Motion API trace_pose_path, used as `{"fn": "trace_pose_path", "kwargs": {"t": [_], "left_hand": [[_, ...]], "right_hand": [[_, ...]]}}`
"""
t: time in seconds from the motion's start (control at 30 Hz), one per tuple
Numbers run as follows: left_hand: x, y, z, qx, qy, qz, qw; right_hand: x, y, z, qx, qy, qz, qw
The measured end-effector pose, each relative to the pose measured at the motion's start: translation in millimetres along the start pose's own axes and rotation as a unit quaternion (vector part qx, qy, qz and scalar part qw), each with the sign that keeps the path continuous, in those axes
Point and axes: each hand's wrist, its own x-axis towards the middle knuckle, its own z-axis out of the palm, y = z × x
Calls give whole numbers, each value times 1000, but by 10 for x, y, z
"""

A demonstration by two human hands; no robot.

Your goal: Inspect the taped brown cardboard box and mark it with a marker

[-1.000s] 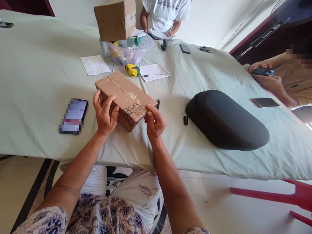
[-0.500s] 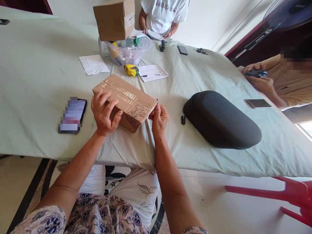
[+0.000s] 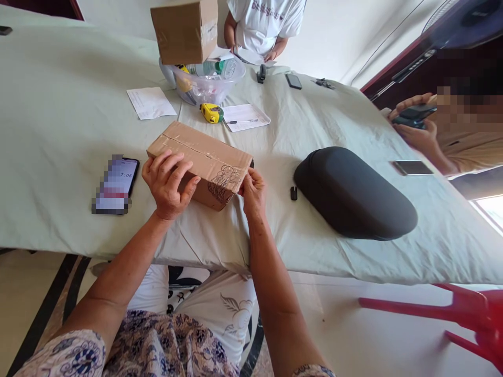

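A taped brown cardboard box [image 3: 200, 157] lies at a slant on the cloth in front of me, with dark scribbled lines on its near right corner. My left hand [image 3: 167, 183] grips its left part, fingers over the top edge and thumb along the near side. At the right end, my right hand [image 3: 253, 192] is closed with its fingertips pinched at the box's edge. Whether they hold the flap or a bit of tape is hidden. A phone [image 3: 120, 183] lies left of the box. A small black object [image 3: 294, 193] lies right of my right hand.
A dark hard case [image 3: 356, 192] sits to the right on the covered table [image 3: 58, 131]. Beyond the box are a yellow tape measure [image 3: 211, 112], papers [image 3: 151, 102] and a plastic basin [image 3: 204, 89] beneath another carton [image 3: 181, 34]. Two people sit at the far and right sides.
My right hand has shifted slightly left and turned inward at the box's end. The left hand keeps its hold. The person on the right has moved the dark object in their hands.
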Motion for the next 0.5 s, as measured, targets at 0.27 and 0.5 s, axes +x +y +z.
{"fn": "trace_pose_path", "kwargs": {"t": [0.27,0.5], "left_hand": [[37,-9,-24,22,23,-14,999],[33,-7,-15,35,20,-35,999]], "right_hand": [[-32,110,-20,-317,-11,-66,946],[-59,156,7,-414,-27,-55,908]]}}
